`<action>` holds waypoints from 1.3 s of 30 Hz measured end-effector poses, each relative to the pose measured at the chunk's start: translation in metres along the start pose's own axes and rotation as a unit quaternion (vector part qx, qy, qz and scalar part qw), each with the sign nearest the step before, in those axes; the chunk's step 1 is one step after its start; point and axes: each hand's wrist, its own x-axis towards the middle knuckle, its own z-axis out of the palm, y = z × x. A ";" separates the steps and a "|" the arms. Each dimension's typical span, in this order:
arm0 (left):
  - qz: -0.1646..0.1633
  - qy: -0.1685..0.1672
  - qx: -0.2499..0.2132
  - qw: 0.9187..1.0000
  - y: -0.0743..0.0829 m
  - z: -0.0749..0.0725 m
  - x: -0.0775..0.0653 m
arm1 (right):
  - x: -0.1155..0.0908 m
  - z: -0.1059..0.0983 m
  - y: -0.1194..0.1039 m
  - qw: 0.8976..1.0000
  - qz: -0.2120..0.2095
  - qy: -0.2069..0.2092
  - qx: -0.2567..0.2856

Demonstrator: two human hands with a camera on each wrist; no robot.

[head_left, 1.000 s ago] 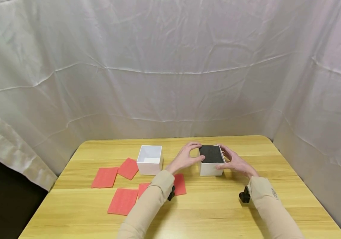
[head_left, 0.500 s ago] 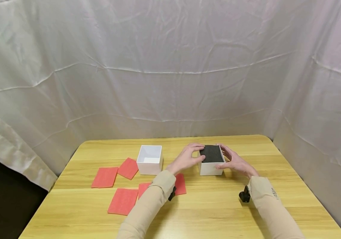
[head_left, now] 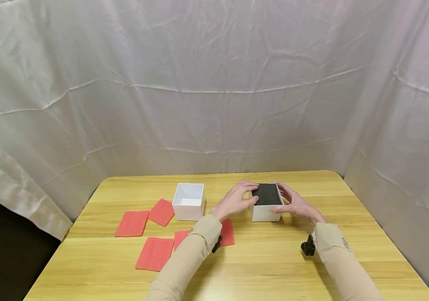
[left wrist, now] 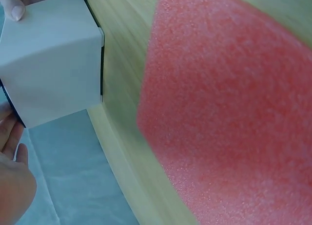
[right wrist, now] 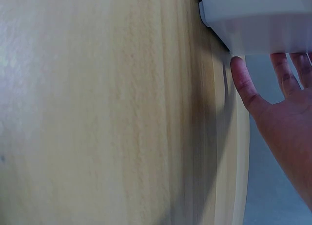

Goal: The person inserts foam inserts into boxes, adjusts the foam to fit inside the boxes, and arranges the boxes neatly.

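In the head view a white box (head_left: 265,213) stands at the right, a black foam sheet (head_left: 267,194) filling its open top. My left hand (head_left: 235,200) reaches over the box's left rim; its thumb and fingertips rest on the foam's left edge. My right hand (head_left: 299,206) holds the box's right side, thumb at the front corner and fingers behind. In the left wrist view the left hand (left wrist: 12,174) shows at the box's dark-edged top. The right wrist view shows the right hand's thumb (right wrist: 244,84) against the box's corner; part of that hand is out of frame.
A second white box (head_left: 188,211), open on top, stands to the left. Several red foam sheets lie on the wooden table (head_left: 267,267), among them one far-left sheet (head_left: 131,223), one front sheet (head_left: 154,254) and one partly under the left forearm (head_left: 227,232). Pale curtains (head_left: 214,121) surround the table.
My left thumb and fingers have shifted slightly right, farther over the black foam sheet. The right hand and the box have stayed in place.
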 end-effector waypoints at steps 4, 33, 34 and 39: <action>0.001 -0.002 0.010 1.000 0.001 0.000 0.001 | 0.000 0.000 0.001 1.000 -0.004 0.001 0.005; -0.007 -0.013 0.104 0.994 0.007 0.005 0.007 | 0.001 0.000 0.002 1.000 -0.009 -0.004 0.013; -0.007 -0.014 0.106 0.994 0.008 0.005 0.007 | 0.000 0.000 0.002 1.000 -0.009 -0.004 0.013; -0.014 -0.018 0.115 0.993 0.011 0.005 0.010 | 0.000 0.001 0.001 1.000 -0.011 -0.003 0.012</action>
